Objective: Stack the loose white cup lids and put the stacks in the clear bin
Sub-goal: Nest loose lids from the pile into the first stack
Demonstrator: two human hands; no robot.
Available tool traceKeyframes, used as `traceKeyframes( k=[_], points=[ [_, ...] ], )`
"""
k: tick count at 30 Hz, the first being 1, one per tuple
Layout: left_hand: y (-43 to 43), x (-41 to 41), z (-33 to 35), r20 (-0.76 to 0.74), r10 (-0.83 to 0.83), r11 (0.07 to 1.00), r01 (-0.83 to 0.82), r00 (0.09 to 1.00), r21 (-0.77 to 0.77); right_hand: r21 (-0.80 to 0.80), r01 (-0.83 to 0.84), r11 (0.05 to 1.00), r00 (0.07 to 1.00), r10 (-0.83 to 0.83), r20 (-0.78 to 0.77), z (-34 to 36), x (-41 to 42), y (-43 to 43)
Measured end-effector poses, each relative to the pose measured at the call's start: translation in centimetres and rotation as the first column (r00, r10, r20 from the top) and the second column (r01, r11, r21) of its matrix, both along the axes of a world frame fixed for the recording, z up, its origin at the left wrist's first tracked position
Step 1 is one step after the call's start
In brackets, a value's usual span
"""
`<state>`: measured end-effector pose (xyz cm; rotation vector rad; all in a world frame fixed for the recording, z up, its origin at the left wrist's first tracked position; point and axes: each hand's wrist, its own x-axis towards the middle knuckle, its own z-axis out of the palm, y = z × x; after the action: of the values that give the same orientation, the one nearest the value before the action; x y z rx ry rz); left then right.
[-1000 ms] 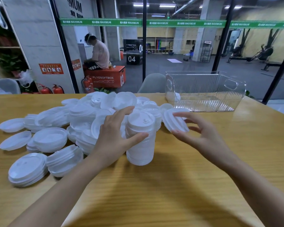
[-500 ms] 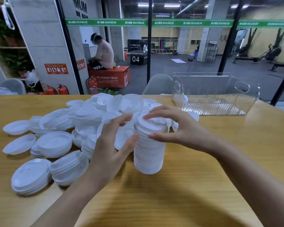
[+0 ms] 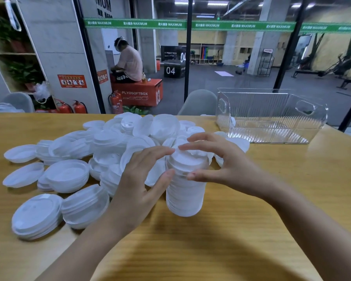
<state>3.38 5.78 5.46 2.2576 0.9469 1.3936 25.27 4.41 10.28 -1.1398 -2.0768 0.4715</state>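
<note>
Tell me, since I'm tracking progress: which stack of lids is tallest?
The upright stack between both hands, near the table's middle. It stands like a column; the other stacks at left are low.

Both forearms are cut off by the bottom edge. The upper part of the tall stack of lids is partly hidden by the fingers of both hands, which are blurred. Lids deep in the loose pile are covered by others. The table is cropped at 3 edges.
</note>
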Motion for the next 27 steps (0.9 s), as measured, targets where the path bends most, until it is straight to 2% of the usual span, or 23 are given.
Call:
traceKeyframes(
  k=[3,6,8,10,15,20,25,27],
  points=[
    [0.0,0.0,0.0,0.011,0.001,1.000,-0.001,1.000,-0.007,0.057,0.087,0.995,0.992,-0.082,-0.094,0.5,1.8,0.1],
    [-0.1,0.0,0.1,0.014,0.005,1.000,-0.005,1.000,-0.006,0.108,0.310,0.945,0.943,-0.291,-0.160,-0.4,5.0,1.0],
    [-0.1,0.0,0.1,0.010,0.007,1.000,-0.007,1.000,-0.001,0.095,0.463,0.881,0.882,-0.448,-0.146,-2.7,6.8,2.0],
    [-0.1,0.0,0.0,0.005,0.013,1.000,-0.013,1.000,0.007,0.096,0.550,0.830,0.835,-0.547,-0.060,-5.3,8.1,3.0],
    [-0.1,0.0,-0.1,-0.007,0.023,1.000,-0.022,1.000,0.016,0.103,0.611,0.785,0.768,-0.619,0.162,-8.7,8.6,4.6],
    [-0.2,0.0,-0.1,-0.011,0.021,1.000,-0.021,1.000,0.019,0.060,0.610,0.790,0.737,-0.593,0.322,-9.2,8.8,5.3],
    [-0.1,0.0,-0.1,-0.007,0.016,1.000,-0.016,1.000,0.014,0.158,0.616,0.771,0.734,-0.636,0.238,-8.8,9.0,4.7],
    [-0.1,0.0,-0.2,-0.007,0.016,1.000,-0.016,1.000,0.013,0.046,0.606,0.794,0.793,-0.608,0.046,-8.2,8.8,4.2]
  ],
)
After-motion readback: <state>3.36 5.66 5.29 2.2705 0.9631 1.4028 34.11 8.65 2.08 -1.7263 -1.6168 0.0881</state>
